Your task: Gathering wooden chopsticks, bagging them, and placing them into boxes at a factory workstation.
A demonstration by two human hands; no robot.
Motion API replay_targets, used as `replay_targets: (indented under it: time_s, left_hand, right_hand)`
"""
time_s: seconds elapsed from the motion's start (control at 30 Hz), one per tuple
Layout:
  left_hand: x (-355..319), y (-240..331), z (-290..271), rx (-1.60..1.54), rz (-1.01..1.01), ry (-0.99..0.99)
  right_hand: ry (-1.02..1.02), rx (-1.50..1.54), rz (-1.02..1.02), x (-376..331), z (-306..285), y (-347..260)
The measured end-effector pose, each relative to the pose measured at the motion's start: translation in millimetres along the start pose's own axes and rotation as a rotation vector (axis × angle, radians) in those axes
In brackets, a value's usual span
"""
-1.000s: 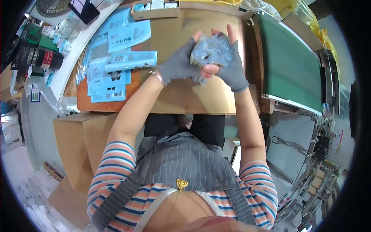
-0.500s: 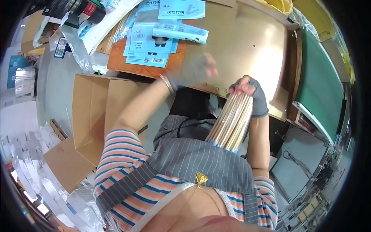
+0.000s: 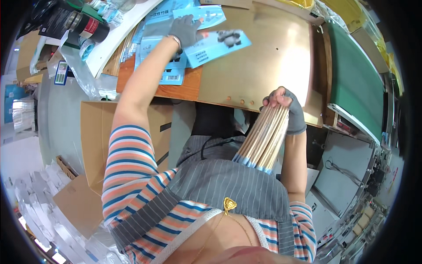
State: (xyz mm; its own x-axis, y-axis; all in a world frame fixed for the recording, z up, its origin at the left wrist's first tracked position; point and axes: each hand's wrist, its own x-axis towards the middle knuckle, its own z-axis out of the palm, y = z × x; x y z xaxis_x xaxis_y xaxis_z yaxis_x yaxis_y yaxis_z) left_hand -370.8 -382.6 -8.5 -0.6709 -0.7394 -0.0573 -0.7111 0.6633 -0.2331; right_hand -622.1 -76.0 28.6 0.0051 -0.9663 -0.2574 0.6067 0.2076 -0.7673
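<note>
My left hand (image 3: 184,31), in a grey fingerless glove, is over the pile of blue printed bags (image 3: 173,75) at the table's far left. Its thumb and fingers pinch a flat blue bag (image 3: 220,46) with a panda picture, slightly blurred, which sticks out to the right over the bare metal sheet. My right hand (image 3: 283,103), gloved likewise, is closed round the upper end of a bundle of chopsticks (image 3: 263,138). They slant down toward my apron, fanning out a little, with blue wrapping at their lower ends.
A brass-coloured metal sheet (image 3: 246,79) covers the tabletop. An open cardboard box (image 3: 96,145) stands on the left below the table edge. A dark thermos (image 3: 90,25) lies on a white shelf at upper left. A green board (image 3: 356,83) is at the right.
My left hand has moved from the table's front edge up and left to the bags and now grips one. My right hand with the chopsticks has stayed nearly still.
</note>
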Motion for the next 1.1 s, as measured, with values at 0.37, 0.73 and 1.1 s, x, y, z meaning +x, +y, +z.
replay_targets:
  time_s: [0.37,0.73,1.1]
  left_hand:
    - [-180,145,38,-0.423,0.273,0.299]
    - [-167,143,22,-0.819,-0.264,0.126]
    - [-160,184,-12,-0.731,-0.028,0.253]
  right_hand:
    - [0.027,0.069,0.004,-7,-12,-7]
    - [-0.136,-0.155,0.034,-3,28,-2]
    - [-0.13,0.012,0.357,30,11,75]
